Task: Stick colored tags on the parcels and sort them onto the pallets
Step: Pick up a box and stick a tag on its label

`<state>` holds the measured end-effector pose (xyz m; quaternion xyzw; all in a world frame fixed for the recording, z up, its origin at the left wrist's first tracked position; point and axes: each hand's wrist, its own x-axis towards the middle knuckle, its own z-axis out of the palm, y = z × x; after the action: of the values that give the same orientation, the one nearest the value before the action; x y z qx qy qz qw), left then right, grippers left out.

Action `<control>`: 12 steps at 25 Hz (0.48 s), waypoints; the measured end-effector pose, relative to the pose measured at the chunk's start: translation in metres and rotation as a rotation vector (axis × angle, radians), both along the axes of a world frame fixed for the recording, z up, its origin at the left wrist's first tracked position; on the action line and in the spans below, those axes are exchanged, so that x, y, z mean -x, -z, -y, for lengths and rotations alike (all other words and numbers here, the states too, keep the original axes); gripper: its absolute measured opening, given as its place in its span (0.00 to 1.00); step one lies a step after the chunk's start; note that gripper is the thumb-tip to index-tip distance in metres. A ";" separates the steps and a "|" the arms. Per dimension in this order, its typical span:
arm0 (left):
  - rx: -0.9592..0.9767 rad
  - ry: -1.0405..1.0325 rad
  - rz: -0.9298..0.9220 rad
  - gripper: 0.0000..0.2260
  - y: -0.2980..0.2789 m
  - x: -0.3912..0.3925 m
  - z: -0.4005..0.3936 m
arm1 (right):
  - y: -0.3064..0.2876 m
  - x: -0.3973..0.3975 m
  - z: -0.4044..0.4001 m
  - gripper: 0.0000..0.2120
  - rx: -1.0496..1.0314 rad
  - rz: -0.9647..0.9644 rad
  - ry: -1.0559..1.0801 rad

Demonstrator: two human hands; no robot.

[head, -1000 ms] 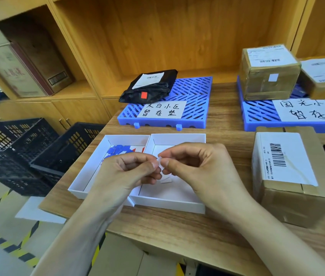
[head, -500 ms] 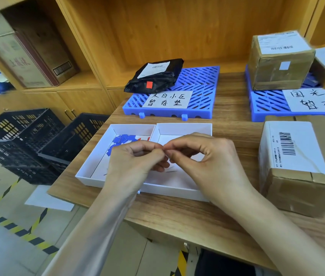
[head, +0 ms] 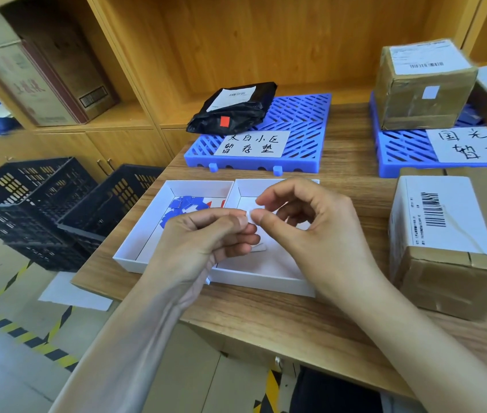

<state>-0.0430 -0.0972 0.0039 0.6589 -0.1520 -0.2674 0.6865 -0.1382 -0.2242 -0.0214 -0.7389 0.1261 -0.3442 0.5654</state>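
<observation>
Above the two white trays, my left hand (head: 206, 236) and my right hand (head: 310, 231) meet and together pinch a small white tag (head: 249, 215) between their fingertips. The left tray (head: 144, 234) holds several blue tags (head: 184, 205) and a few red ones. The right tray (head: 266, 281) holds white slips. A brown cardboard parcel (head: 451, 242) with a barcode label stands on the table to my right. A black bag parcel (head: 233, 111) with a red tag lies on the left blue pallet (head: 302, 129). Two cardboard parcels (head: 421, 84) sit on the right blue pallet (head: 400, 150).
Two black plastic crates (head: 42, 210) stand on the floor left of the wooden table (head: 266, 320). Wooden shelving (head: 266, 40) backs the table, with a large boxed item (head: 42, 73) on the left shelf. Yellow-black floor tape (head: 21, 332) runs below.
The camera view dipped and shifted slightly. Both hands stay together over the trays; the right hand's fingers have spread a little while the fingertips keep working the white tag.
</observation>
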 end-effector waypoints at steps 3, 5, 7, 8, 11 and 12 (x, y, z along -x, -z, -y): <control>-0.002 -0.036 0.034 0.07 0.003 0.001 0.001 | 0.002 0.000 -0.001 0.06 0.155 -0.003 0.062; -0.005 -0.054 0.085 0.07 0.004 0.002 0.002 | 0.003 0.001 -0.003 0.04 0.215 -0.011 0.066; -0.008 -0.055 0.148 0.06 0.005 0.002 0.002 | 0.004 0.002 -0.003 0.04 0.231 -0.019 0.069; -0.015 -0.055 0.184 0.05 0.006 0.002 0.002 | 0.004 0.002 -0.003 0.04 0.229 -0.026 0.075; -0.032 -0.047 0.271 0.05 0.006 0.003 0.000 | 0.004 0.003 -0.002 0.02 0.241 -0.047 0.087; -0.035 -0.043 0.285 0.04 0.006 0.004 -0.001 | 0.004 0.002 -0.002 0.02 0.253 -0.055 0.088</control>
<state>-0.0467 -0.0963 -0.0021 0.7052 -0.2291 -0.1592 0.6518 -0.1405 -0.2218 -0.0257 -0.8073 0.1293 -0.3614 0.4482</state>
